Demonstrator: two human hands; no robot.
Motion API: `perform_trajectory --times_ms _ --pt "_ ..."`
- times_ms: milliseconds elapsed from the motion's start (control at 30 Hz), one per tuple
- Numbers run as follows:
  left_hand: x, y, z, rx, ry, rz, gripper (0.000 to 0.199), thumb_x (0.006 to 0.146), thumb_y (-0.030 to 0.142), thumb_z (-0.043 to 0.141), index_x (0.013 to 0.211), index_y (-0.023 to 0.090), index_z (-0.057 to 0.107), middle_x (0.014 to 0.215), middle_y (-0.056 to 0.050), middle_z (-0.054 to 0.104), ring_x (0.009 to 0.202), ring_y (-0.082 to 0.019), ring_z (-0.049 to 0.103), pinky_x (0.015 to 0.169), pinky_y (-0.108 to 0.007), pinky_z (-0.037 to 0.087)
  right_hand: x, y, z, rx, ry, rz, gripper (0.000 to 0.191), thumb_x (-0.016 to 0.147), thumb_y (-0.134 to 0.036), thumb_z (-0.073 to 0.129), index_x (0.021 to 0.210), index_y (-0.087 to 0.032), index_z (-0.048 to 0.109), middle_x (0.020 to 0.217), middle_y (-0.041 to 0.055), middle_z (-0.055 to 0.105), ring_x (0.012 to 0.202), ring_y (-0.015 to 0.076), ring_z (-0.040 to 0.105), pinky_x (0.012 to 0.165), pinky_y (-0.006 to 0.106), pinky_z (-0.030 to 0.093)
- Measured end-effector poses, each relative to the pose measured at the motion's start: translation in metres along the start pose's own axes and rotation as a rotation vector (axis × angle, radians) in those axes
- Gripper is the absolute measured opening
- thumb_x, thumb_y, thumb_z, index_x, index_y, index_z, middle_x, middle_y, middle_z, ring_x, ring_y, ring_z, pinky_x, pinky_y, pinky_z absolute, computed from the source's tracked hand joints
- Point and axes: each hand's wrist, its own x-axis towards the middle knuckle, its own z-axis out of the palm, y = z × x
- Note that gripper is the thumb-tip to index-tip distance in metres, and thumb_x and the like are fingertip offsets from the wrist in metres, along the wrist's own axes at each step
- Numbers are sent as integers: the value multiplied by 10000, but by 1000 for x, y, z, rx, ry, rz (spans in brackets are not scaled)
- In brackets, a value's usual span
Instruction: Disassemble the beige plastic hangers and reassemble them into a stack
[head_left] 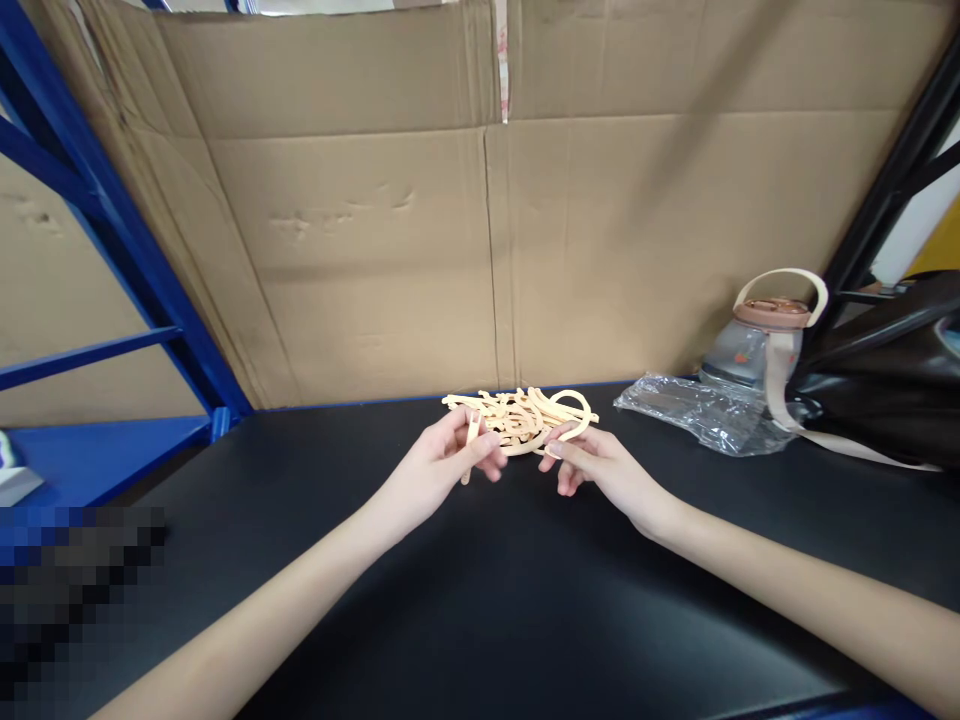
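Observation:
Pinched between the thumb and fingers of my left hand [456, 450] is a narrow cream strip [472, 430], held roughly upright. My right hand [589, 458] grips a curved cream piece [576, 398] shaped like a hook or open ring. Just beyond both hands lies a pile of similar cream pieces [523, 418], straight and curved, on the black tabletop [495, 600]. My fingers partly cover the near side of the pile. The two hands are apart from each other.
Crumpled clear plastic [705, 412] lies right of the pile, beside a clear bottle [754, 345] with a brown lid and pale strap. A black bag [885, 365] stands at the far right. Cardboard [375, 260] walls the back; a blue frame [142, 240] rises on the left.

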Motion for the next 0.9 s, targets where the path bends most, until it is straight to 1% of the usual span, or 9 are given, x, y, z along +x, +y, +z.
perform_trajectory --times_ms 33,100,200,367,500,567,700,833,900 --pt "0 0 1 31 -23 -13 265 855 440 532 774 199 459 517 65 481 522 -105 501 482 -207 375 0 1 0 2 -3 0 345 754 -465 658 896 -179 529 743 -1 649 500 91 571 504 236 457" --pt "-1 -1 2 67 -59 -49 314 875 487 472 760 194 479 439 98 314 423 -82 316 412 -199 275 1 1 0 0 -7 -2 343 760 -469 656 891 -179 530 746 0 648 500 90 572 505 235 459" --pt "-2 -6 5 50 -111 -53 358 904 481 398 740 177 495 499 89 273 451 -78 217 424 -209 233 0 1 -1 -8 -10 -16 359 778 -507 625 852 -166 539 768 14 646 505 87 570 513 238 470" --pt "-4 -18 7 125 -190 5 370 964 389 254 850 171 531 559 61 325 534 -109 309 532 -239 306 -1 0 -2 5 8 -31 406 796 -559 580 828 -155 546 778 20 634 510 83 563 508 233 468" --pt "-5 -24 8 320 -259 -4 290 956 398 315 903 194 515 679 34 513 622 -117 467 599 -241 371 -1 1 -2 18 15 -19 407 784 -558 593 847 -158 560 766 18 634 505 86 563 509 239 469" --pt "-4 -26 10 362 -282 -7 278 951 410 335 884 197 501 735 28 573 612 -108 498 621 -243 392 -1 2 -1 20 3 -11 396 780 -544 602 858 -157 568 768 17 633 508 86 565 507 239 468" --pt "-1 -27 12 288 -302 -14 264 937 413 371 886 186 497 761 20 587 570 -89 471 589 -232 404 0 5 -1 8 -38 -22 324 767 -460 644 879 -163 579 799 17 640 558 94 580 506 230 470" --pt "1 -26 11 140 -340 -101 255 900 410 441 965 173 511 806 -4 572 607 -98 484 456 -193 369 1 8 -2 -44 -64 -62 304 760 -393 673 943 -166 590 871 38 679 636 112 625 547 231 487" --pt "1 -26 9 67 -356 -148 254 876 407 488 979 176 511 787 2 558 613 -101 502 437 -181 386 1 9 -3 -64 -70 -66 297 755 -372 689 951 -169 597 913 50 695 707 133 661 591 236 498"
